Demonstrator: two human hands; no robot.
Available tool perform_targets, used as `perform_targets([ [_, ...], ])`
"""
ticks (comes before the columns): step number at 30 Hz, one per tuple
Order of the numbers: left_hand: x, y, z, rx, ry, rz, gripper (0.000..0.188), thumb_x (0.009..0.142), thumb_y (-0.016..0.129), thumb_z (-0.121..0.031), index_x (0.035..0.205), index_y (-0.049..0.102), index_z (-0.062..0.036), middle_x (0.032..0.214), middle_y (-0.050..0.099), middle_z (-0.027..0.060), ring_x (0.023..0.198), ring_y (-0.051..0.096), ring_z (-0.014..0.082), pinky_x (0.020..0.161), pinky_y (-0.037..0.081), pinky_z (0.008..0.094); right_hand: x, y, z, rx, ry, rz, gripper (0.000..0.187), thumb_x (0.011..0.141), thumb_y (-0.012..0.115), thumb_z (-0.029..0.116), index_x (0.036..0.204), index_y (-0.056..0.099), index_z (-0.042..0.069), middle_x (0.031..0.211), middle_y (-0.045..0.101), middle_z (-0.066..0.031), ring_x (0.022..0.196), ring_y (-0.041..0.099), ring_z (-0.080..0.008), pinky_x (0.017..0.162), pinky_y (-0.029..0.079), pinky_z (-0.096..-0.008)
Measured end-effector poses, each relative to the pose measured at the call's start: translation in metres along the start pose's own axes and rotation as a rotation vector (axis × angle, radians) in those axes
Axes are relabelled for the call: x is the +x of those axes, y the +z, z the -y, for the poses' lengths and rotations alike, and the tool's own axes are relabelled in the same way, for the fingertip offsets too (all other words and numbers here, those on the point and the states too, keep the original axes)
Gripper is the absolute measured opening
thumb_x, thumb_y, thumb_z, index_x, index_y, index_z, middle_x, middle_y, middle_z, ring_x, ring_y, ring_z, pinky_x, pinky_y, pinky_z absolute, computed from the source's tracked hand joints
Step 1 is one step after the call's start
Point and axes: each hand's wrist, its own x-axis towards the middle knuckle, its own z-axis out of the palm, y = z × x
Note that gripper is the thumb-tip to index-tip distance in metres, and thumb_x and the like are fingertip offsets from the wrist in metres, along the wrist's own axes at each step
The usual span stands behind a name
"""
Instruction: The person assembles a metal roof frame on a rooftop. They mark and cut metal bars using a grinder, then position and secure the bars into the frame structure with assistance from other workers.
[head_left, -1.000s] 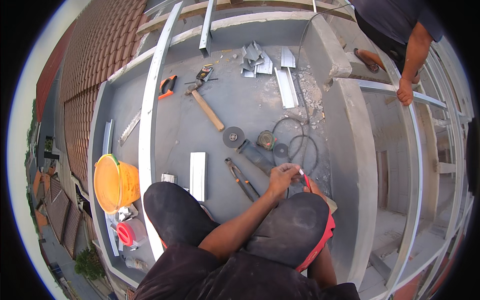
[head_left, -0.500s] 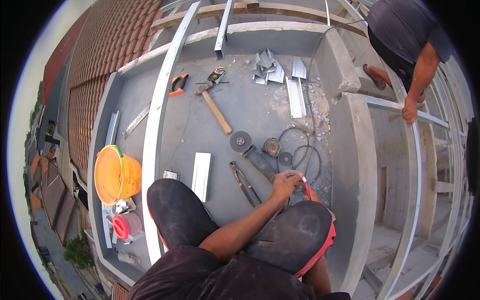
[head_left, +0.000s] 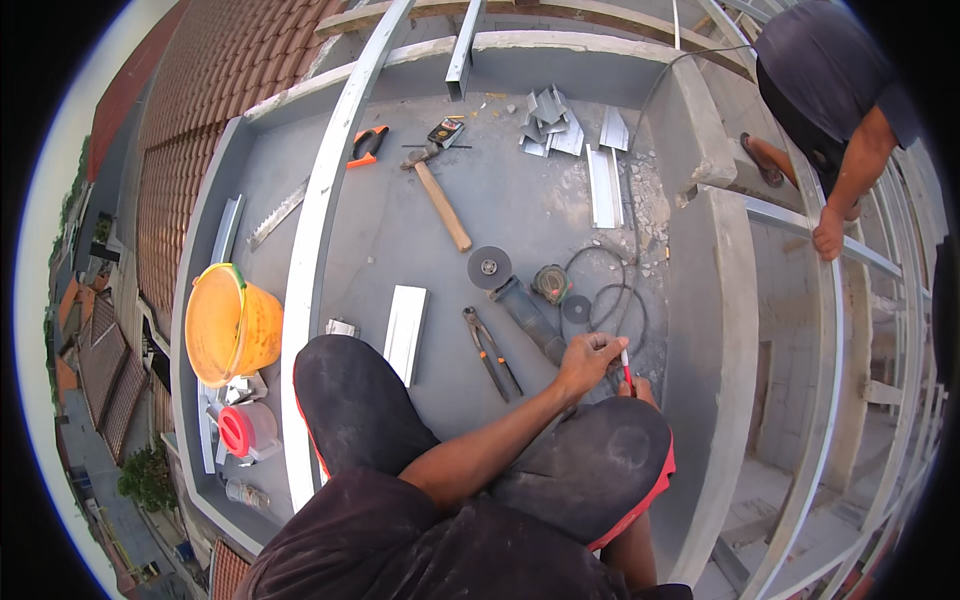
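Above my right knee, my left hand point(head_left: 588, 364) is closed, its fingertips pinched at the white end of a slim red marker-like stick point(head_left: 628, 378). My right hand point(head_left: 643, 391) shows only in part past the knee, its fingers around the red lower part of the stick. Just beyond my hands lies an angle grinder point(head_left: 527, 318) with a dark disc, its cable looped beside it. A tape measure point(head_left: 551, 283) and a small loose disc point(head_left: 576, 309) rest near the grinder. Pincers point(head_left: 490, 352) with orange-marked handles lie to its left.
A long metal channel point(head_left: 318, 215) crosses at left, near a yellow bucket point(head_left: 262, 328) and a red-lidded tub point(head_left: 262, 428). A hammer point(head_left: 442, 205), handsaw point(head_left: 278, 218) and cut metal pieces point(head_left: 604, 188) lie ahead. Low walls point(head_left: 708, 350) enclose me. Another person point(head_left: 835, 90) grips framing at right.
The whole view has shifted a little, so things sit slightly farther right and higher. Both my hands stay at the red stick with little visible change. The other person's grip looks unchanged.
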Motion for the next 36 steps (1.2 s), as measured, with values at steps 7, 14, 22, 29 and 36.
perform_targets([
  [7,-0.019,0.012,-0.001,0.095,0.176,-0.128,0.034,0.101,0.068,-0.028,0.104,0.075,0.0054,0.088,0.074,0.0073,0.083,0.067,0.0118,0.078,0.055,0.0297,-0.001,0.005,-0.004,0.068,0.026,-0.005,0.02,0.103,0.062,0.029,0.108,0.065,0.009,0.075,0.065,-0.0126,0.064,0.064,-0.0291,0.061,0.048,-0.0429],
  [14,-0.02,0.004,-0.004,0.179,0.144,-0.042,0.034,0.102,0.067,-0.029,0.101,0.076,0.0038,0.086,0.075,0.0068,0.084,0.067,0.0113,0.078,0.055,0.0302,-0.001,0.009,-0.023,1.282,0.423,0.442,0.022,0.107,0.06,0.026,0.105,0.068,0.006,0.072,0.059,0.0054,0.059,0.049,-0.002,0.052,0.038,-0.0219],
  [22,-0.007,0.006,-0.033,-0.117,0.111,0.022,0.037,0.103,0.065,-0.031,0.106,0.074,0.0048,0.093,0.075,0.0113,0.086,0.067,0.0132,0.076,0.056,0.0306,0.027,0.006,0.005,0.413,0.0,0.084,0.025,0.105,0.061,0.027,0.102,0.069,0.004,0.069,0.059,0.0013,0.055,0.05,-0.0049,0.05,0.036,-0.0236],
  [29,-0.009,0.003,-0.017,0.052,0.114,0.046,0.038,0.103,0.064,-0.033,0.101,0.073,0.0034,0.088,0.075,0.0125,0.079,0.068,0.0128,0.07,0.056,0.0286,0.019,-0.001,0.004,1.168,0.462,0.505,0.023,0.105,0.059,0.026,0.101,0.069,0.005,0.069,0.06,0.0008,0.053,0.049,-0.0043,0.049,0.036,-0.0228],
  [36,-0.001,0.007,-0.043,-0.121,0.173,-0.092,0.039,0.106,0.059,-0.035,0.096,0.07,0.0014,0.079,0.072,0.0093,0.074,0.065,0.0135,0.069,0.053,0.0294,0.042,-0.009,0.027,0.59,0.055,0.204,0.033,0.105,0.061,0.028,0.124,0.067,0.001,0.091,0.071,-0.009,0.081,0.065,-0.014,0.072,0.051,-0.029],
])
